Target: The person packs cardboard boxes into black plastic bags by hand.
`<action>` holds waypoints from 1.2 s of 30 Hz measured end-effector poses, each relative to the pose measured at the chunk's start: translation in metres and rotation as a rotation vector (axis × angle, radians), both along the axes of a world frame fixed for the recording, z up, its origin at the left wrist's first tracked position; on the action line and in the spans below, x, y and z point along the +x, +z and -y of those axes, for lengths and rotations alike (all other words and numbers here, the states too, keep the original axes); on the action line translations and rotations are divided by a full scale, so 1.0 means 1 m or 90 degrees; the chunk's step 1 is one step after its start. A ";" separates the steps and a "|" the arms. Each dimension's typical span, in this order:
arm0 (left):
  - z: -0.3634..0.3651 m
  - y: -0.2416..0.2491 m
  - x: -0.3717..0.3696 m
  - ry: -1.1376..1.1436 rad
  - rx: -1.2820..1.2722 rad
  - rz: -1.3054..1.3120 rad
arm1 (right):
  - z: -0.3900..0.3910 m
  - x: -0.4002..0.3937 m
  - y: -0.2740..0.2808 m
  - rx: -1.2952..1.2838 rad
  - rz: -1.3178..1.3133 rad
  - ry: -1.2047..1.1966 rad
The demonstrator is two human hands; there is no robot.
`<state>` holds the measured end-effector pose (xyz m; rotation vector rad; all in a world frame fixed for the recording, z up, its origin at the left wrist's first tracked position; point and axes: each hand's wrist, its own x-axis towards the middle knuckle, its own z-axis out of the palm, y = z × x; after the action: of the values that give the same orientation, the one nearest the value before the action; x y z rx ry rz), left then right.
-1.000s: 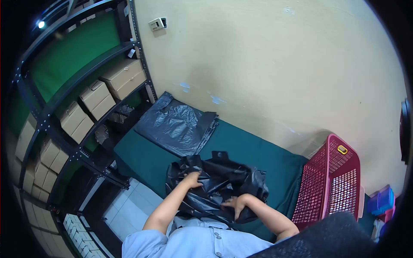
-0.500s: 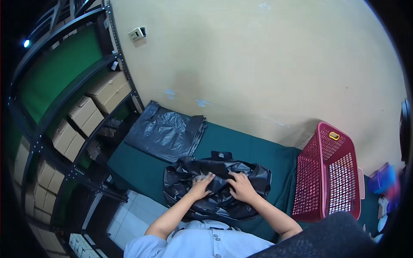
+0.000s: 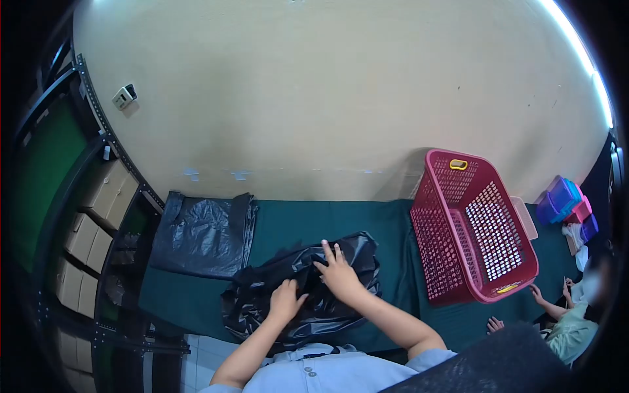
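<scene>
watching the black bag (image 3: 321,314) at lower centre, i see the right hand (image 3: 339,274) spread on it; whether the left hand (image 3: 284,302) pinches, i can't tell. light, even pressure should suit it.

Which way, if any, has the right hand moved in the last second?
Yes, the right hand has moved toward the wall, now near the far edge of the black plastic.

No text, brand or number can be read; the white wall device (image 3: 122,98) and the pale tag (image 3: 107,152) on the shelving (image 3: 65,187) are too small to make out
</scene>
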<state>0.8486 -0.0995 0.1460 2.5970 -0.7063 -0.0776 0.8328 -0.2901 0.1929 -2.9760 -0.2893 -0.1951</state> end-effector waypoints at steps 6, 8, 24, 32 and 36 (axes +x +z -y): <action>0.026 -0.042 0.016 0.010 -0.022 0.242 | -0.047 -0.039 -0.009 0.009 0.078 0.114; 0.019 -0.047 0.023 0.028 -0.046 0.031 | -0.040 -0.047 -0.042 0.088 -0.022 0.140; 0.019 0.019 0.062 0.141 0.044 0.301 | 0.015 -0.076 -0.076 0.076 -0.424 -0.040; 0.031 -0.058 0.018 -0.214 0.093 -0.009 | 0.010 -0.041 -0.087 0.322 -0.090 -0.076; -0.029 -0.119 0.056 -0.086 0.377 -0.292 | 0.047 -0.043 -0.066 0.342 -0.144 -0.305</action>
<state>0.9043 -0.0701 0.0270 2.8894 -0.7638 -1.0271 0.7900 -0.3367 0.1271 -2.4451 0.4391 0.0185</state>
